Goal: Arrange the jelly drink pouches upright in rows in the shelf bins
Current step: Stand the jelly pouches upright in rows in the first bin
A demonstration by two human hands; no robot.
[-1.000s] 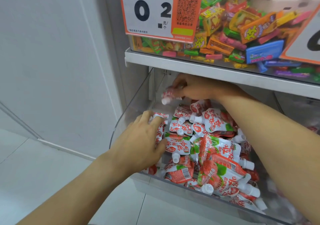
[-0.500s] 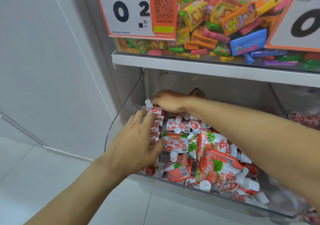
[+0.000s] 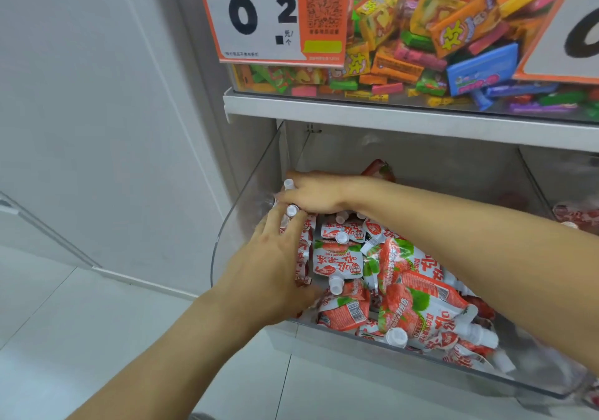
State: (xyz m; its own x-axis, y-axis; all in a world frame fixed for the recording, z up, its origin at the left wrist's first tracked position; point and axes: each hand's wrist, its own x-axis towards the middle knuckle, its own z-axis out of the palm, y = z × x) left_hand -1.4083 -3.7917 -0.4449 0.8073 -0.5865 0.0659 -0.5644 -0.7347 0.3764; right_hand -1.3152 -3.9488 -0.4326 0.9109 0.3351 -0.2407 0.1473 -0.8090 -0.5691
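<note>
Both hands have slid toward the back left corner of the clear bin (image 3: 246,193) since a second ago. Up top, the shelf (image 3: 389,116) carries a bin of mixed candy (image 3: 437,40) with a price sign (image 3: 272,14). Down below, most jelly drink pouches (image 3: 408,293) lie in a loose heap, while a few stand upright along the left wall. My right hand (image 3: 316,194) curls over the white cap (image 3: 288,183) of an upright pouch, and my left hand (image 3: 269,277) presses flat, fingers straight, against that standing row.
</note>
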